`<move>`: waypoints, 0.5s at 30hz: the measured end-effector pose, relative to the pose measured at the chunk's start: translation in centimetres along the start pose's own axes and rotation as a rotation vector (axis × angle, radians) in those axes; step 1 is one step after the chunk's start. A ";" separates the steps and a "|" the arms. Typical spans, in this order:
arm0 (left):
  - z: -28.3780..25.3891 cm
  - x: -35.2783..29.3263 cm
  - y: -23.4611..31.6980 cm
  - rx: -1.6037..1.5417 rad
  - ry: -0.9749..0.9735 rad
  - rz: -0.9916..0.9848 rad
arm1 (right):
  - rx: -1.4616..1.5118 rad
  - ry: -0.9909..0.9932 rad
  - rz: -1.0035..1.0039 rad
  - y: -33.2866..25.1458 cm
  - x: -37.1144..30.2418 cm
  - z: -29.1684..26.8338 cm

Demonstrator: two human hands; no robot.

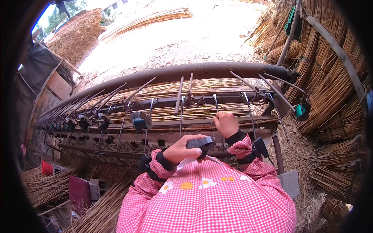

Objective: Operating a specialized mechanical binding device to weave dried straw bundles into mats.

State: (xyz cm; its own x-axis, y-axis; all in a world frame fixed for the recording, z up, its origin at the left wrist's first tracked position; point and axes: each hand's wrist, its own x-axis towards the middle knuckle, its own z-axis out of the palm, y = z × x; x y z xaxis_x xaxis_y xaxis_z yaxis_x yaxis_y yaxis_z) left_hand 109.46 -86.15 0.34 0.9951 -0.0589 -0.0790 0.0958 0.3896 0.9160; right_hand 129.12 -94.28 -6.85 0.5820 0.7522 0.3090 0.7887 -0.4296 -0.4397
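I have the left hand (179,150) gripping a dark block (206,143), probably to steady it; the right hand (227,125) curls near the reeds (196,113), any hold I cannot tell.

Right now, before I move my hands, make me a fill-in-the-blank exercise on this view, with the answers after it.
1. The dark block is held in the hand on the person's ____ side.
2. The checked garment is white and ____.
3. The flowers on its front have ____ petals.
4. Between left and right, the red container lies nearer the picture's ____ edge.

Missing words: left; pink; white; left.
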 end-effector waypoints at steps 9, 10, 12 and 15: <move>3.0 0.5 7.2 -0.084 -0.159 0.245 | 0.664 -0.342 -0.004 1.9 6.8 8.0; 2.8 0.4 7.9 -0.080 -0.151 0.278 | 0.648 -0.465 -0.165 -1.4 6.5 5.2; 3.9 2.0 9.6 -0.034 -0.225 0.350 | 1.292 -0.579 -0.105 0.2 8.5 8.9; 2.7 1.5 10.6 0.005 -0.161 0.426 | 1.978 -0.582 0.148 -1.4 7.9 5.1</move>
State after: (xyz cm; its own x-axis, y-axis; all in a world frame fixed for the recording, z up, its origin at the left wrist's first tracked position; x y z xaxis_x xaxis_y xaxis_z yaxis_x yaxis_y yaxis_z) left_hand 111.91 -84.63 11.02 0.9295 -0.0364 0.3671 -0.3221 0.4054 0.8555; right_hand 131.58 -85.21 -8.07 0.1762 0.9766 0.1233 -0.7122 0.2130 -0.6689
